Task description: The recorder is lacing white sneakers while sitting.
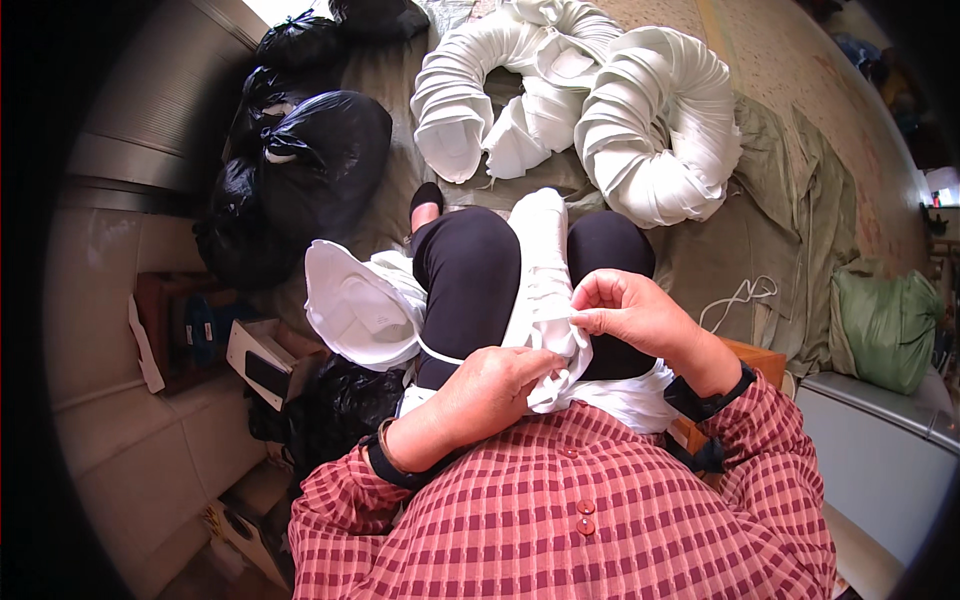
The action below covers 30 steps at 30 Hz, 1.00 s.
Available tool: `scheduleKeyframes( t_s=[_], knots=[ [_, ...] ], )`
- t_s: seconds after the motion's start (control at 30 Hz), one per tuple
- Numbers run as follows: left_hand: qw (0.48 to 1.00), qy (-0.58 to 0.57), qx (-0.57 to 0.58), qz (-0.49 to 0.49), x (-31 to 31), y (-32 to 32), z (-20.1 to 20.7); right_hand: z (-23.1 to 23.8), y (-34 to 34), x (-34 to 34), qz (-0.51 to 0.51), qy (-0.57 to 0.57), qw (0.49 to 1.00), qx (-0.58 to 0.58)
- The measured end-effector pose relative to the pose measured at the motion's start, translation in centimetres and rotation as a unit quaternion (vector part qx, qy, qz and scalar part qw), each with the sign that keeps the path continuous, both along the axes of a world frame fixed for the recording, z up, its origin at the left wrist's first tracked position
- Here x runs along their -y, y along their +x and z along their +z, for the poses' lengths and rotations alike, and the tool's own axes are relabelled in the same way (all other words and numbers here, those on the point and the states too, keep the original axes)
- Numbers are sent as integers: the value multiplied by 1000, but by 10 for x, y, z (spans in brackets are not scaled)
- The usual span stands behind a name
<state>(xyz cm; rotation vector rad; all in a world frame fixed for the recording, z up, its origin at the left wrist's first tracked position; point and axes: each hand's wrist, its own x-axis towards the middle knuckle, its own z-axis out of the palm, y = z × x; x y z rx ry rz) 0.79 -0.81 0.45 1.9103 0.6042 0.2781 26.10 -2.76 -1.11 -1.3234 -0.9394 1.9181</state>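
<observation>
A long stack of nested white cup-shaped pieces (540, 250) lies between my knees, its far end pointing away from me. At its near end, in my lap, is a crumpled white cloth piece (553, 388) with narrow strips. My left hand (490, 390) is closed, thumb and fingers pinching this cloth from the left. Just to the right, my right hand (630, 315) pinches the cloth's upper edge between thumb and forefinger. Both hands are close together, and the inner fingertips are partly hidden. A white cord loops over my left thigh beside another stack of white cups (365, 305).
Several coiled stacks of white cups (655, 125) lie on a cloth ahead. Black plastic bags (325, 150) are piled at the far left. An open wooden box (270, 350) stands left of me, a green sack (885, 325) and a grey-white cabinet (875, 450) at right.
</observation>
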Motion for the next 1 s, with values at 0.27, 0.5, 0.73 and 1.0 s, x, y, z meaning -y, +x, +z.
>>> scheduleKeyframes(
  t_s=[0.27, 0.5, 0.73, 1.0],
  knots=[
    [1000, 9, -5, -7, -1, 2, 0, 2, -17, 3, 3, 296, 915, 274],
    [998, -6, -7, -62, -14, -28, 16, -16, 10, 35, 133, 639, 615, 443],
    [985, 96, -36, -135, 2, -13, 47, -1, -20, 54, 39, 559, 726, 398],
    [981, 100, 119, 120, -21, 12, 71, 25, -43, 56, -100, 247, 962, 53]
  ],
)
